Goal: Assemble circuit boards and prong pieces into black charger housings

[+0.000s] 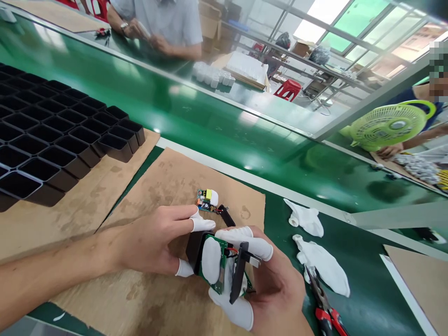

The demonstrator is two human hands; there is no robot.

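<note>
My left hand (150, 240), with white finger cots on its fingertips, grips a small black plastic case (193, 249) from the left. My right hand (280, 284), also in finger cots, is closed around a green circuit board (223, 247) and its black end cap (238, 275). The board's left edge sits at the mouth of the case; how deep it goes is hidden. A white pad (212, 260) covers much of the board. Metal prongs (255, 259) stick out of the cap. Beyond my hands, another circuit board (207, 199) lies wired to a black cap (227, 216).
Many open black cases (52, 135) stand in rows at left on cardboard (80, 210). At right lie two white cloth gloves (324, 263) and red-handled pliers (324, 303). Across the green conveyor belt (196, 105) sits a co-worker (157, 28); a green fan (390, 123) stands far right.
</note>
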